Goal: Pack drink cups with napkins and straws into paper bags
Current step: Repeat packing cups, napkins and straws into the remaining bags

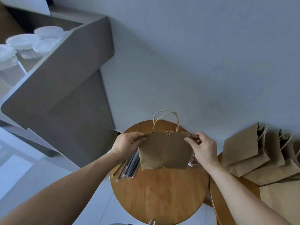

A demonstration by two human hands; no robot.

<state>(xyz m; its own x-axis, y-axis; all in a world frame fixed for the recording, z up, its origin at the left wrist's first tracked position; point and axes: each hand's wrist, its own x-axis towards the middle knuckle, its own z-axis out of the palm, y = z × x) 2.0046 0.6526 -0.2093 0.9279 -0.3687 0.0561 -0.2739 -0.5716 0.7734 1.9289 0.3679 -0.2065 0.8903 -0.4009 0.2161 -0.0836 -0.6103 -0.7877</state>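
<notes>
Over tbl (162, 194), hands (126, 144) (204, 148) pinch bag (164, 152); clipped?

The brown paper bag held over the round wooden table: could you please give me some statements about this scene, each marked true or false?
The left hand and the right hand both grip the brown paper bag near its top edge. True.
The long thin straws lie inside that bag. False: they lie on the round wooden table, partly behind the bag.
The clear lidded plastic cups stand on the grey counter. True.
The spare brown paper bags at the right stand upright. False: they lie flat, overlapping.
</notes>
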